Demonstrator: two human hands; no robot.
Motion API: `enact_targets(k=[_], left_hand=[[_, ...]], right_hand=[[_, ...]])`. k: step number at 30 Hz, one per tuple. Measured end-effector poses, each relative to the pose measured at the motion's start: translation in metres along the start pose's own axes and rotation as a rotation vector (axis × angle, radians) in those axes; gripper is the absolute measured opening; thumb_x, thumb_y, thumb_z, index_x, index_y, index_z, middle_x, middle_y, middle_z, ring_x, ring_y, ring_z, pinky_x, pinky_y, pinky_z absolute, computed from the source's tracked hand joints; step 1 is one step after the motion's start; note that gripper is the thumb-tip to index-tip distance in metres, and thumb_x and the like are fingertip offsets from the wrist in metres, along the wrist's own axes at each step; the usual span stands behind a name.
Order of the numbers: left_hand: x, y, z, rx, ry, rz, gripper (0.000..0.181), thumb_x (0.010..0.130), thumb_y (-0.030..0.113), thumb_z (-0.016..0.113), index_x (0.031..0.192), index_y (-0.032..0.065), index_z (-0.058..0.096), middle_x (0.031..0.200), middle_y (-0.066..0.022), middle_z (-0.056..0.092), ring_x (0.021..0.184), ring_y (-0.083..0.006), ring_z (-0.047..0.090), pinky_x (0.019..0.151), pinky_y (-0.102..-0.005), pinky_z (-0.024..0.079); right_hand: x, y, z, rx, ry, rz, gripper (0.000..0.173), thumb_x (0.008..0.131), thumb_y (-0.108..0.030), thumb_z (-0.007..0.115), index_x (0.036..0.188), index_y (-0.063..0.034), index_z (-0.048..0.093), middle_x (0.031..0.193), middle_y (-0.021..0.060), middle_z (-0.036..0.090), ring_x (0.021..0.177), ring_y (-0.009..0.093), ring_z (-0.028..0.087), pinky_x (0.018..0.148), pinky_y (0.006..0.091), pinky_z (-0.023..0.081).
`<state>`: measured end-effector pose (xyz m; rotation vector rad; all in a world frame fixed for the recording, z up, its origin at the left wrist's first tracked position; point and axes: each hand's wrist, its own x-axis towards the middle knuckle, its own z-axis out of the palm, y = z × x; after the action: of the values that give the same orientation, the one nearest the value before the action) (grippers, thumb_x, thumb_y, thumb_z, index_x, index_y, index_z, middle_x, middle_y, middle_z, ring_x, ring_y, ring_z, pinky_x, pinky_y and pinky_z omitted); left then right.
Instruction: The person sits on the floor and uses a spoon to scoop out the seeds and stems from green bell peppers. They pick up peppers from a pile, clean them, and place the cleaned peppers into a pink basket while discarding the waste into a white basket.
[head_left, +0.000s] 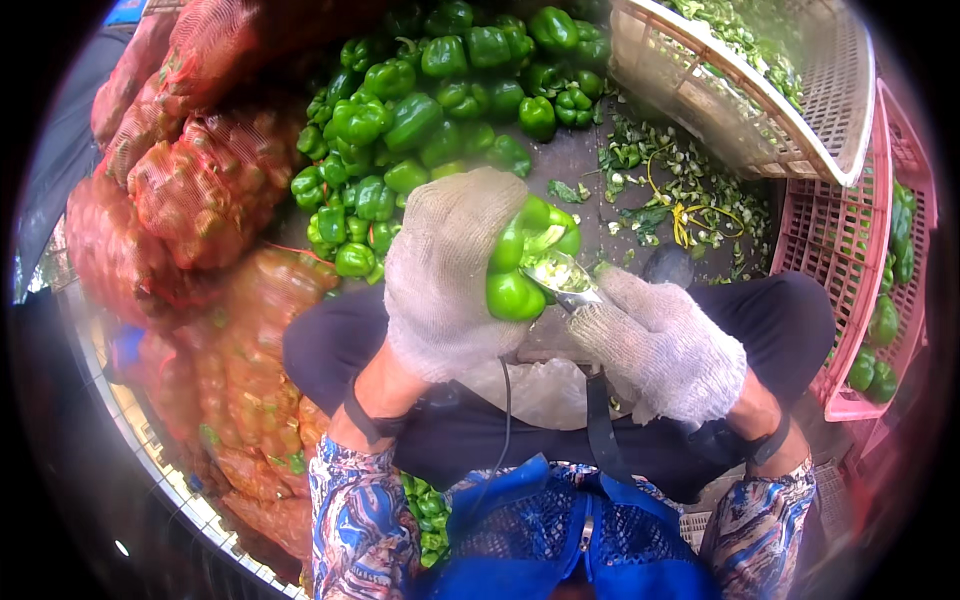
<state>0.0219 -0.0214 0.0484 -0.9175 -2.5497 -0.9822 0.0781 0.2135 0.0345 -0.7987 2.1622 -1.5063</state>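
Note:
My left hand (457, 262), in a pale knit work glove, grips a green bell pepper (515, 295) in front of my knees. The pepper's stem end is turned to the right. My gloved right hand (664, 341) holds a metal scoop-shaped tool (566, 283), its handle hidden in the fingers. The tool's hollow blade meets the stem end and carries pale seeds and core bits. Beyond my left hand lies a heap of whole green bell peppers (412, 120) on the dark floor (555, 161).
Red mesh sacks (202, 195) are piled at the left. At the upper right a white plastic crate (705, 82) leans over, with green and white scraps inside. Below it stands a pink crate (832, 247) beside more peppers (881, 322). Cores, leaves and yellow twine (682, 217) litter the floor.

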Motion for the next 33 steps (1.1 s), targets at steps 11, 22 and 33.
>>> enact_targets(k=[11, 22, 33], left_hand=[[-0.001, -0.001, 0.013, -0.051, 0.002, -0.102, 0.072, 0.056, 0.007, 0.089, 0.125, 0.0055, 0.065, 0.118, -0.0148, 0.068, 0.104, -0.0384, 0.066, 0.087, -0.0433, 0.055], [0.048, 0.028, 0.031, -0.097, 0.007, -0.160, 0.087, 0.051, 0.012, 0.094, 0.131, 0.0127, 0.059, 0.118, -0.0095, 0.068, 0.103, -0.0307, 0.069, 0.090, -0.0395, 0.057], [0.054, 0.038, 0.030, -0.059, -0.128, -0.059, 0.081, 0.054, 0.009, 0.090, 0.130, 0.0108, 0.060, 0.121, -0.0091, 0.067, 0.107, -0.0284, 0.068, 0.094, -0.0374, 0.054]], right_hand=[[-0.001, -0.003, -0.004, -0.260, -0.001, 0.038, 0.028, 0.094, -0.020, 0.062, 0.119, -0.0062, 0.064, 0.096, 0.0207, 0.061, 0.073, 0.038, 0.066, 0.061, 0.0456, 0.055], [-0.012, 0.009, -0.053, 1.297, 0.307, 0.171, 0.045, 0.110, -0.041, 0.050, 0.105, -0.0010, 0.070, 0.077, 0.0019, 0.066, 0.064, 0.005, 0.058, 0.055, 0.0218, 0.047], [-0.059, -0.039, -0.074, -0.280, 0.099, 0.227, 0.042, 0.092, -0.025, 0.069, 0.131, -0.0119, 0.064, 0.090, 0.0184, 0.062, 0.070, 0.036, 0.070, 0.059, 0.0444, 0.058]])
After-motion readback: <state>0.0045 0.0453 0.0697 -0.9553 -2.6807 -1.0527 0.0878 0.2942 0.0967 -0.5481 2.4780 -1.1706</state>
